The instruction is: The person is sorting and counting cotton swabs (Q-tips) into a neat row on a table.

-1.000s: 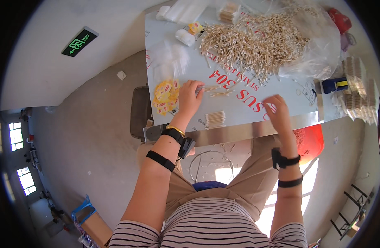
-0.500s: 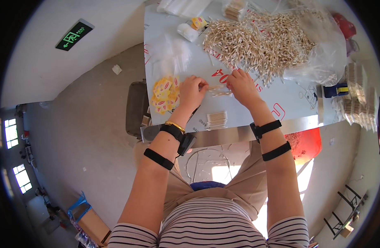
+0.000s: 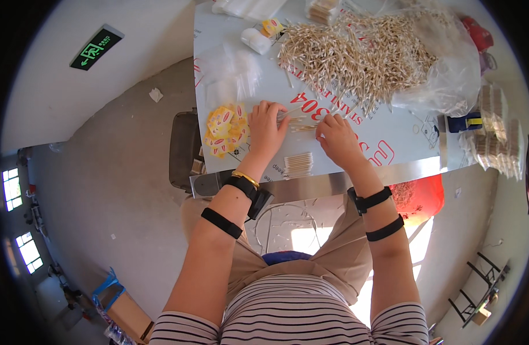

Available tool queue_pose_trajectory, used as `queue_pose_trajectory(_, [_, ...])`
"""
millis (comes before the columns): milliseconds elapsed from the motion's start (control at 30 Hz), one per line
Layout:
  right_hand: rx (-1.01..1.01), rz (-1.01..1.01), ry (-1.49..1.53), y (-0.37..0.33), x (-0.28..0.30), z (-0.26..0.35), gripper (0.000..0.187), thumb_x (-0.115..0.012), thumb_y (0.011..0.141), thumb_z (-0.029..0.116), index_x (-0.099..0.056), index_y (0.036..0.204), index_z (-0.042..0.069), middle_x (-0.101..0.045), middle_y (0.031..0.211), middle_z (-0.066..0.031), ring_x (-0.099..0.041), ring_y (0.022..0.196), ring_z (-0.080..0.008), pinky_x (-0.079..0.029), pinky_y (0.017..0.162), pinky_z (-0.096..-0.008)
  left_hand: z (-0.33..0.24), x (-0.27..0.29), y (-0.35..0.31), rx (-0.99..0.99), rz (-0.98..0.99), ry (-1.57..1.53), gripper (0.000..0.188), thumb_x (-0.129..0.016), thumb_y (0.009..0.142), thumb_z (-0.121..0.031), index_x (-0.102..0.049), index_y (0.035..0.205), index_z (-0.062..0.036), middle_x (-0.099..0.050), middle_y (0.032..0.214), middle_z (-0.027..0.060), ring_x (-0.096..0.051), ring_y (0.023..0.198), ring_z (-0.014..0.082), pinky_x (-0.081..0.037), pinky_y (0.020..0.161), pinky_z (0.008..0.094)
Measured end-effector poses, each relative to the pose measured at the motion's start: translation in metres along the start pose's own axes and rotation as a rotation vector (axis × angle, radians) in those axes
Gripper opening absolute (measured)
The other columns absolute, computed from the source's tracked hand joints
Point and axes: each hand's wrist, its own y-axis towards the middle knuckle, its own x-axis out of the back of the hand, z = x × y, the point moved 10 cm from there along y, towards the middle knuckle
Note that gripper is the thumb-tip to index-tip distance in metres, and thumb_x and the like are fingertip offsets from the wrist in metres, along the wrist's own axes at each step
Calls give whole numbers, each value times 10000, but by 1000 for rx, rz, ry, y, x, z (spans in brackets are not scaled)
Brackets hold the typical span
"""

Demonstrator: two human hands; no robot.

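My left hand [image 3: 267,129] is closed, thumb and fingers pinched on a few cotton swabs [image 3: 296,119] that stick out to its right. My right hand [image 3: 339,141] has its fingers curled together by the right ends of swabs lying between the hands; what its fingertips hold is hidden. Nearer the table's front edge lies a neat row of cotton swabs [image 3: 299,164], side by side. Beyond my hands spreads a large loose heap of cotton swabs [image 3: 356,57]. Beside my left hand is a pile of yellow printed labels [image 3: 224,132].
Clear plastic bags [image 3: 233,77] lie behind the labels, near a white roll [image 3: 256,41]. A big clear bag [image 3: 443,86] sits right of the heap. Stacked packs of swabs [image 3: 497,135] stand at the right. A red bag [image 3: 422,198] is below the table edge.
My right hand has drawn slightly toward me, away from the heap. My left hand has barely moved; the swabs by it now fan out at angles. The whole view has shifted slightly.
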Motion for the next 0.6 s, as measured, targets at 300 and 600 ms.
queue_pose_trajectory(300, [-45, -87, 67, 2, 12, 0, 193, -784, 812, 74, -652, 949, 113, -600, 1005, -68, -585, 1049, -288, -481, 909, -434, 17, -15, 19, 44, 66, 53, 167, -825, 846, -220, -705, 951, -172, -625, 989, 0, -590, 1023, 252, -402, 896, 429])
queue_pose_trajectory(600, [-67, -221, 117, 8, 24, -16, 222, -779, 808, 36, -681, 988, 118, -616, 1032, -57, -598, 1038, -291, -495, 932, -444, 16, -13, 12, 31, 86, 12, 73, -796, 875, -209, -760, 931, -177, -630, 982, -9, -586, 1003, 243, -381, 919, 419])
